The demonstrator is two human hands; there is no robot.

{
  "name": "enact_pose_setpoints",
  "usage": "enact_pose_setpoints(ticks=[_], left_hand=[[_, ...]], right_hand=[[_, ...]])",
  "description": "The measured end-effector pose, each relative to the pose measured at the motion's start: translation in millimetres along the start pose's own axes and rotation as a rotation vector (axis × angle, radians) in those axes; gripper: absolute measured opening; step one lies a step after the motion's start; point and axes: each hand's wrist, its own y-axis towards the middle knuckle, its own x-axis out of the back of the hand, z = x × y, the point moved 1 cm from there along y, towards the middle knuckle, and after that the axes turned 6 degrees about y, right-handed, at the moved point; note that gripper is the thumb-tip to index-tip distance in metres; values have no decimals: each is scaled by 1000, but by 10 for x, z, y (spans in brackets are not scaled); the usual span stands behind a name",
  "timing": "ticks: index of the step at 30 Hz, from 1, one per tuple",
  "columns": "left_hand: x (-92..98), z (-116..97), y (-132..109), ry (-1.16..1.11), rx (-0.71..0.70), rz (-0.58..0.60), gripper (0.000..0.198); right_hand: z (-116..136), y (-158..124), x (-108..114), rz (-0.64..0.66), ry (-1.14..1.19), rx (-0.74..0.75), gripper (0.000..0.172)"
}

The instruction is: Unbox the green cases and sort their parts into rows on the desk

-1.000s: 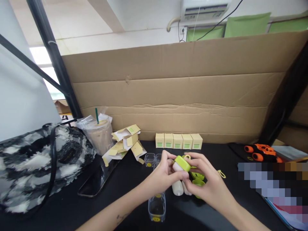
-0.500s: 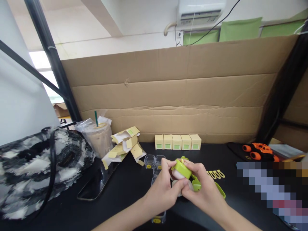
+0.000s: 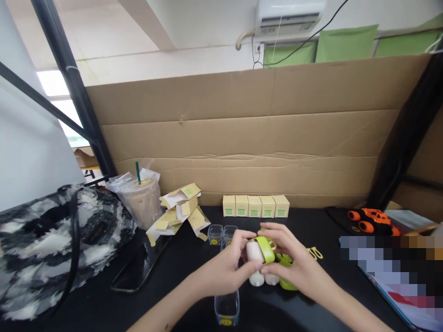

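Note:
Between both hands is a small rounded white piece with a lime-green cap (image 3: 266, 249), which has a pale yellow ring on its side. My left hand (image 3: 235, 265) pinches the white end, thumb below and fingers above. On the green end, my right hand (image 3: 292, 256) closes its thumb and fingers. Just under the hands stand rounded white pieces (image 3: 256, 278). Other lime-green parts (image 3: 286, 277) lie beneath my right hand, partly hidden by it. Pale yellow rings (image 3: 316, 253) show to its right. Clear plastic cups (image 3: 227, 303) with yellow labels stand beside my left hand, some covered by it.
Several small yellow boxes (image 3: 254, 206) line up before the cardboard wall (image 3: 242, 138). Left are opened cartons (image 3: 183, 210), a bagged drink (image 3: 141, 198), a phone (image 3: 134, 272) and a furry bag (image 3: 100, 249). An orange toy car (image 3: 374, 220) sits at right.
The capped white piece has been turned, so its white end faces left and the yellow ring points right. My right hand has shifted its grip, and more white pieces show underneath.

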Motion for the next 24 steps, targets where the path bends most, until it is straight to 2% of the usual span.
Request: enact_pose_setpoints(ticks=[4,6,8,11,13,15,19,24], left_hand=[[-5,63,28,-279,43,59,37],[-11,93,39,-305,53,53,38],[1,137,51,-292,52,3,39],[84,233,83,-266,55,-104,38],[181,293,124,-120,45,-172,32],[279,329,196,95,24,-219,29],[369,344,442,344,-26,-228,31],[307,414,727,565,-25,-138,28]], right_hand=[[-17,7,-23,23,220,-123,40],[-41,8,-54,12,273,-136,39],[-62,21,-58,-62,292,-123,36],[-54,60,11,-261,290,-123,34],[-18,85,83,-366,282,-123,35],[27,93,136,-394,279,-96,36],[72,51,138,-307,303,-26,34],[78,-1,97,-195,312,-9,34]])
